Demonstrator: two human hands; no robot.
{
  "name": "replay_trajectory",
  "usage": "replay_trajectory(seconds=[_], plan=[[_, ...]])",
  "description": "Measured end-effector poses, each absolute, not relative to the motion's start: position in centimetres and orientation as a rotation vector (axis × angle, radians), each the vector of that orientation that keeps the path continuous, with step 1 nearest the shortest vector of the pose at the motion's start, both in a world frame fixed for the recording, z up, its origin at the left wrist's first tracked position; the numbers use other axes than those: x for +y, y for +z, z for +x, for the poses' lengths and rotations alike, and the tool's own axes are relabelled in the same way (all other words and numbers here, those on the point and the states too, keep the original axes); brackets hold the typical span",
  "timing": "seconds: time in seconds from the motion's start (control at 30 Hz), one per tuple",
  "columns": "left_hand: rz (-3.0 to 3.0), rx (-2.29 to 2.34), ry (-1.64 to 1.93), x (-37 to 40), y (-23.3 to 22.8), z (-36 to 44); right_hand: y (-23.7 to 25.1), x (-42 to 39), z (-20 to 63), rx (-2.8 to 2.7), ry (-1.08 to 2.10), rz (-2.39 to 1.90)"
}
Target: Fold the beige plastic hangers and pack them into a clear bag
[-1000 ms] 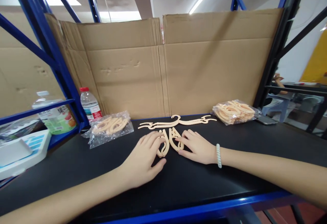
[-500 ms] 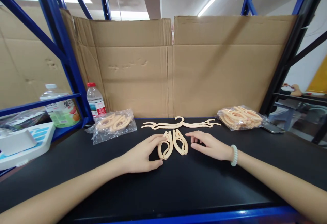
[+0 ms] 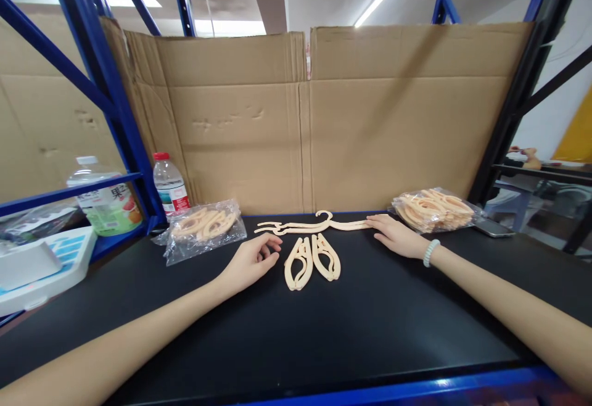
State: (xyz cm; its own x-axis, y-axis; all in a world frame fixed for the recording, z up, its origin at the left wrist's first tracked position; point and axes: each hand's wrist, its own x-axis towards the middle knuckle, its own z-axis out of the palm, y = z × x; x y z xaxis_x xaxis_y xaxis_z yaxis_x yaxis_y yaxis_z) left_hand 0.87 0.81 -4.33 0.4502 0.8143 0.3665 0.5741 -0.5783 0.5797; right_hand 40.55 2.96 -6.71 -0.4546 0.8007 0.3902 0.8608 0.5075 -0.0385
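Touching unfolded hanger (image 3: 319, 226) ends, left hand (image 3: 250, 261), right hand (image 3: 396, 237)

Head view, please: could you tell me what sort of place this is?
Probably a packing or warehouse workstation: blue racking, cardboard as a backdrop, and bagged hangers on the black bench.

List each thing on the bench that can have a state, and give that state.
Unfolded hanger: spread flat, both hands at its ends.
Folded hanger: closed, lying flat, untouched.
Left bag: holds hangers, lying flat.
Right bag: full of hangers.
Water bottle: upright, red cap on.
Left hand: empty, fingers curled.
Right hand: flat, empty.
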Motion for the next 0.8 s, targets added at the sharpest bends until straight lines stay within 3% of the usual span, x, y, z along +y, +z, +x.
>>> replay_trajectory(seconds=[0.43, 0.8], plan=[[2.257, 1.178, 0.948, 0.2, -4.3, 1.4, -6.1, 1.7, 37.9, -2.349, -0.156, -1.254], [1.636, 1.134, 1.033, -0.6, -3.9, 1.9, -4.2, 0.0, 37.6, -1.997, 0.044, -1.265]])
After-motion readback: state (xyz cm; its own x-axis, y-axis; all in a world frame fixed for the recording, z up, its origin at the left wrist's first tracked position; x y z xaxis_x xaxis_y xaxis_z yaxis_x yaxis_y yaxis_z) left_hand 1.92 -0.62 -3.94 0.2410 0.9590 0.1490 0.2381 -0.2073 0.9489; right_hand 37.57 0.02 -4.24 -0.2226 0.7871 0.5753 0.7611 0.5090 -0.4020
